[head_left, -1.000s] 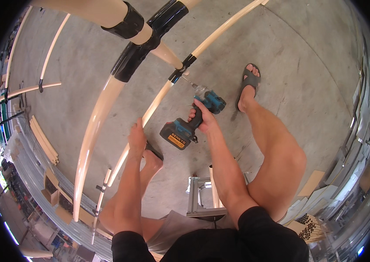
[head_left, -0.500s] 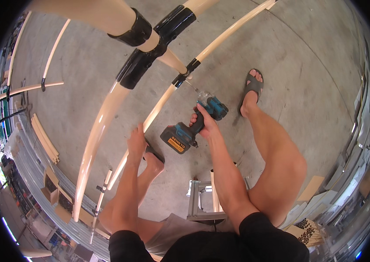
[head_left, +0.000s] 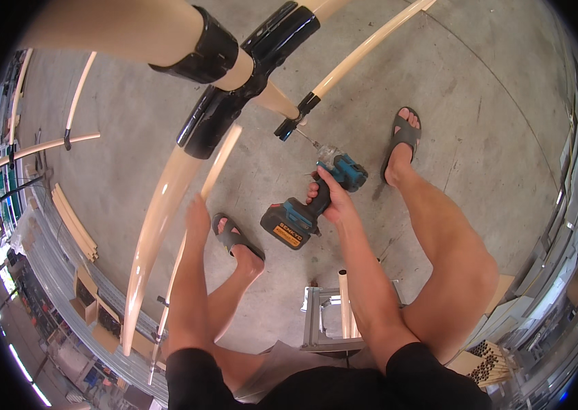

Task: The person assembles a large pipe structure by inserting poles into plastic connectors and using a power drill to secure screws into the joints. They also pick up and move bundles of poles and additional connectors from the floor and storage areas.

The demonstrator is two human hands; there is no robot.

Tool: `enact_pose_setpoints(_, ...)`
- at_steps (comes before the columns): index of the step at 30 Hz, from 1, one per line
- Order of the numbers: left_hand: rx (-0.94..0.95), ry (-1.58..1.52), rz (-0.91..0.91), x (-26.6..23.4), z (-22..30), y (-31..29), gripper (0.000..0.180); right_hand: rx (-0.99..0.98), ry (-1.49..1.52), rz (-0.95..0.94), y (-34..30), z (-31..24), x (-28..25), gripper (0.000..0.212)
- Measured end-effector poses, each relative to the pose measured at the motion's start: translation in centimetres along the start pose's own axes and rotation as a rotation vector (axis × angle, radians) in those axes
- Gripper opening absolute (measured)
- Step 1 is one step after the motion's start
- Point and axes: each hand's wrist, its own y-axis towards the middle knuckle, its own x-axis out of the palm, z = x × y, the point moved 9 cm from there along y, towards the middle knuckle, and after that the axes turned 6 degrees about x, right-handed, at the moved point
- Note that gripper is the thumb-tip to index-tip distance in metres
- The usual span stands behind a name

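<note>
My right hand [head_left: 332, 196] is wrapped round the grip of a teal and black cordless drill [head_left: 343, 169]. Its long thin bit points up and left at a small black pipe joint [head_left: 289, 128], with the tip at or very near it. My left hand [head_left: 198, 213] is closed round a thin cream pipe [head_left: 224, 157]. That pipe's upper end stands apart from the small joint, left of it. Above hangs a large black pipe joint [head_left: 217, 113] linking thick cream pipes [head_left: 159, 212]. Another cream pipe [head_left: 371, 39] runs from the small joint to the upper right.
A grey metal frame stool [head_left: 313, 314] with an upright pipe stands between my legs. Loose cream pipes [head_left: 74, 222] lie on the floor at left. Piled pipes [head_left: 490, 362] sit at the lower right, and racks of grey bars line both sides. My sandalled feet flank the drill.
The pipe in my left hand has come out of the small black joint and shifted left. My right hand still holds the drill by the joint; the view has shifted slightly.
</note>
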Motion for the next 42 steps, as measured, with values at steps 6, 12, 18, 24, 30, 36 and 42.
enact_pose_setpoints(6, -0.113, -0.075, 0.087, -0.9, 2.7, 11.4, 0.035, 0.018, 0.01, 0.027, 0.3, 0.4, -0.2, 0.031)
enact_pose_setpoints(12, -0.146, -0.028, 0.153, -2.8, 2.2, 10.3, 0.029, 0.008, -0.037, 0.014, 0.5, 0.2, -0.1, 0.031)
enact_pose_setpoints(18, 0.246, -0.462, -0.698, 11.3, 15.6, -11.1, 0.015, -0.063, 0.067, -0.024, 0.0, -0.1, -0.4, 0.034)
enact_pose_setpoints(24, 0.255, -1.028, -0.717, 16.1, 32.5, -26.1, 0.048, -0.143, 0.036, -0.239, -0.3, 0.0, 0.9, 0.052)
enact_pose_setpoints(30, -0.099, -1.154, -0.577, 11.0, 28.8, -26.6, 0.04, -0.187, -0.029, -0.309, -1.0, -1.2, 0.3, 0.057)
enact_pose_setpoints(36, -0.184, -1.459, -0.428, 6.0, 23.9, -25.3, 0.031, -0.241, 0.108, -0.09, 0.4, -0.5, -0.7, 0.044)
enact_pose_setpoints(42, -0.191, -1.688, 0.061, -3.6, 20.2, -22.6, 0.03, -0.392, 0.134, 0.006, 0.2, -0.8, -1.5, 0.04)
